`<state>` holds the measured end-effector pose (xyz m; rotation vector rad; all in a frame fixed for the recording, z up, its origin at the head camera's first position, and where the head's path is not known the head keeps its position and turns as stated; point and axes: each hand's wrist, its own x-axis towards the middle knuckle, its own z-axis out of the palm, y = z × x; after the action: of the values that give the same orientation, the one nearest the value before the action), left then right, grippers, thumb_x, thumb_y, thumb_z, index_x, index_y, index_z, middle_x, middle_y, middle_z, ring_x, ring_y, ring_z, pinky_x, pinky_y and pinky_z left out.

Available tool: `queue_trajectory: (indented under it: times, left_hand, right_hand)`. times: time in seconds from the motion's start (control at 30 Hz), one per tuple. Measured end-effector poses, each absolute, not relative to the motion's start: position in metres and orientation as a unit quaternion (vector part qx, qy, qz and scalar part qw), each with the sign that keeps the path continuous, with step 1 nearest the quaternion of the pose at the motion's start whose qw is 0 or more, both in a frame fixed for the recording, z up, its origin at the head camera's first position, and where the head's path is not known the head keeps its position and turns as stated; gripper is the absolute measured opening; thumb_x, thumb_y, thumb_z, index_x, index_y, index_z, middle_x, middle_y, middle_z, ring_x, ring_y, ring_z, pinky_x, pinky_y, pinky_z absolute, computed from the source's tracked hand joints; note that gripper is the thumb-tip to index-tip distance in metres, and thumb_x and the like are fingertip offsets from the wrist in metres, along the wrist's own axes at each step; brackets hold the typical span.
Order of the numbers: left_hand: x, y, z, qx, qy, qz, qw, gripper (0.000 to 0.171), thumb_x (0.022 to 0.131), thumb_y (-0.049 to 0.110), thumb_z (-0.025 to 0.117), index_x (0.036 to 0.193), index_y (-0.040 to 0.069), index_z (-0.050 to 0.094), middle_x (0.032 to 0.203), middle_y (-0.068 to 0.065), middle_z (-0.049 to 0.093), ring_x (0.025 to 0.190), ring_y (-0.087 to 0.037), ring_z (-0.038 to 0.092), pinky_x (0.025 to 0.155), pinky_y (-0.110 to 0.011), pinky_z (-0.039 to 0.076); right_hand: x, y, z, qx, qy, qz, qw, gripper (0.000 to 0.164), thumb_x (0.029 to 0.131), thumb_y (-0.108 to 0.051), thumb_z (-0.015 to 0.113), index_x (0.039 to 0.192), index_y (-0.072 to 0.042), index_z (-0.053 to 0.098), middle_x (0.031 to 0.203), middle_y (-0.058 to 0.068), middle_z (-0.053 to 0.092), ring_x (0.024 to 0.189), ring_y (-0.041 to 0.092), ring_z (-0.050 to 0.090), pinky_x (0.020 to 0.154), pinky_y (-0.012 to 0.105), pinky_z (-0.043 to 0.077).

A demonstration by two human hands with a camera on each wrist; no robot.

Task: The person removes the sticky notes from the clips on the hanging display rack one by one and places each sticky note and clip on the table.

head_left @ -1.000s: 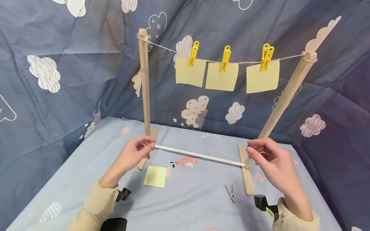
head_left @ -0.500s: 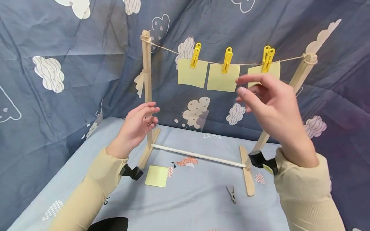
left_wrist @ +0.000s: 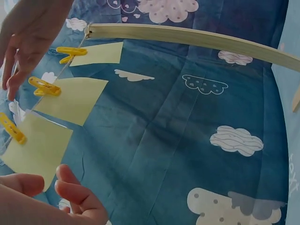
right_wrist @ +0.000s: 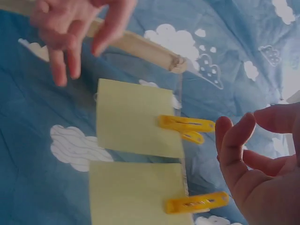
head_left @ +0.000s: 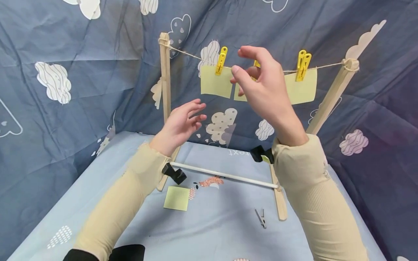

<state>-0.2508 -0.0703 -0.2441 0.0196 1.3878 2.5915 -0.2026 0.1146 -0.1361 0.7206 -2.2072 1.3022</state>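
Three yellow sticky notes hang from a string, each under a yellow clothespin. My right hand (head_left: 262, 81) is raised before the middle note (head_left: 240, 95), hiding much of it, with thumb and index finger apart and nothing between them. In the right wrist view, its fingertips overlap the end of the left note's clothespin (right_wrist: 187, 124). My left hand (head_left: 183, 123) hovers below the left note (head_left: 213, 82), fingers loosely bent and holding nothing. In the left wrist view, its fingers (left_wrist: 77, 192) show just below that note. The right note (head_left: 302, 90) hangs under its clothespin (head_left: 303, 66).
Two wooden posts, left (head_left: 165, 76) and right (head_left: 333, 96), carry the string. A white rod (head_left: 225, 175) joins their feet. On the light blue cloth lie a yellow sticky-note pad (head_left: 176, 198) and a metal clothespin (head_left: 262, 219). Dark blue cloth hangs behind.
Both hands have risen from the rod's ends at the frame's base. The right hand has moved up and left to the middle note; the left hand has moved up and right.
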Motion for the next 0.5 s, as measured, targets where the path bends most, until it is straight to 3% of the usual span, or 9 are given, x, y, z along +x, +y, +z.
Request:
queue_trajectory:
  times: [0.2, 0.5]
  left_hand:
    - [-0.262, -0.055, -0.238, 0.036, 0.434, 0.896, 0.092, 0.049, 0.097, 0.017, 0.057, 0.143, 0.017, 0.042, 0.138, -0.001, 0.051, 0.091, -0.017, 0.056, 0.068, -0.022, 0.039]
    - [-0.265, -0.044, -0.235, 0.068, 0.422, 0.901, 0.074, 0.034, 0.097, 0.02, 0.058, 0.131, 0.019, 0.054, 0.124, 0.001, 0.054, 0.103, -0.019, 0.053, 0.076, -0.021, 0.043]
  right_hand:
    - [-0.218, 0.105, -0.136, 0.241, -0.836, 0.44, 0.221, 0.053, 0.098, -0.023, 0.053, 0.146, -0.011, 0.036, 0.145, -0.001, 0.047, 0.09, 0.012, 0.067, 0.068, 0.024, 0.052]
    - [-0.227, 0.093, -0.128, 0.189, -0.861, 0.425, 0.208, 0.056, 0.098, -0.031, 0.051, 0.148, -0.014, 0.033, 0.145, 0.0, 0.047, 0.092, 0.019, 0.069, 0.07, 0.023, 0.052]
